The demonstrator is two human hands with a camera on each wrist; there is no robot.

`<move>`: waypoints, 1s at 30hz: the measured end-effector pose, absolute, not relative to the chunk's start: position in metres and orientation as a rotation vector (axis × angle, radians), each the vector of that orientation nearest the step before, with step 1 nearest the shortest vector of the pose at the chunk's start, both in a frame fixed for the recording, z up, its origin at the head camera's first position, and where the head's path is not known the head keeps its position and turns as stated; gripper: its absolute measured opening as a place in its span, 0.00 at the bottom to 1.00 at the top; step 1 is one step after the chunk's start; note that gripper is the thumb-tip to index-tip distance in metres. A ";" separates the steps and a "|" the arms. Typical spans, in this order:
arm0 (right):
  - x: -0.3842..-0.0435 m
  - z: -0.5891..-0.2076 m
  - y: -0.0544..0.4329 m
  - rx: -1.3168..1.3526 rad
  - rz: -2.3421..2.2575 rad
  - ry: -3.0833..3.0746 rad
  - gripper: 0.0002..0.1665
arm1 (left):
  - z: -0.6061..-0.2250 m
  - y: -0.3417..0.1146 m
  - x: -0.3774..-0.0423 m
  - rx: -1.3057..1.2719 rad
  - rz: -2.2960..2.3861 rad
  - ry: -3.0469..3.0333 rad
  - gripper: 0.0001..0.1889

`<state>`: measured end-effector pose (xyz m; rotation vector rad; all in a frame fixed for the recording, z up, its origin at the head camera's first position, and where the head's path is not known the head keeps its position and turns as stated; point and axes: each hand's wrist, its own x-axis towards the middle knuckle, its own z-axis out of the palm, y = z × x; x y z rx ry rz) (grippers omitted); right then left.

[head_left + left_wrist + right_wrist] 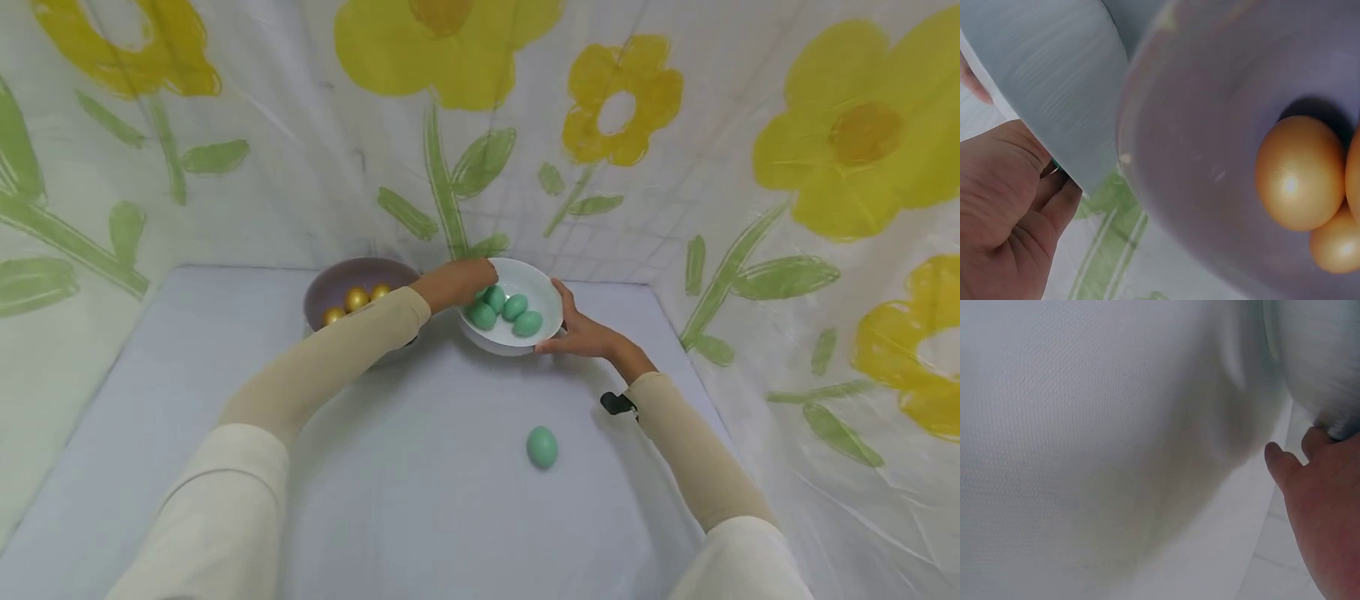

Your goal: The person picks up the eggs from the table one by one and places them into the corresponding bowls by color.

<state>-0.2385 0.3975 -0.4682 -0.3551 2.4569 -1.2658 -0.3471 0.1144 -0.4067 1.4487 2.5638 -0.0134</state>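
Note:
A white bowl (538, 292) with several green eggs (515, 307) in it stands at the table's back. My right hand (588, 335) grips its right side, thumb near the front and fingers farther back; the right wrist view shows this hand (1325, 500) against the bowl's outside. My left hand (453, 283) reaches over the bowl's left rim. Its fingers curl in the left wrist view, where a sliver of green egg (1055, 166) shows between thumb and fingers. Most of that egg is hidden. Under the left forearm stands a purple bowl (328, 287) with gold eggs (357, 298).
One green egg (542, 447) lies alone on the white-covered table (420, 500), in front of the white bowl. Behind the table hangs a pale curtain (300, 167) painted with yellow flowers. A black strap piece (617, 403) sits at the right wrist.

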 end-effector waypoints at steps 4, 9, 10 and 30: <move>-0.238 -0.466 0.398 -0.355 -1.258 2.463 0.81 | -0.406 0.113 -0.343 1.482 -0.044 2.579 0.14; -0.238 -0.467 0.398 -0.331 -1.252 2.470 0.81 | -0.410 0.115 -0.342 1.445 -0.055 2.565 0.14; -0.239 -0.467 0.398 -0.331 -1.254 2.468 0.81 | -0.411 0.116 -0.342 1.426 -0.055 2.558 0.14; -0.236 -0.467 0.394 -0.338 -1.285 2.446 0.81 | -0.415 0.121 -0.343 1.294 -0.034 2.495 0.16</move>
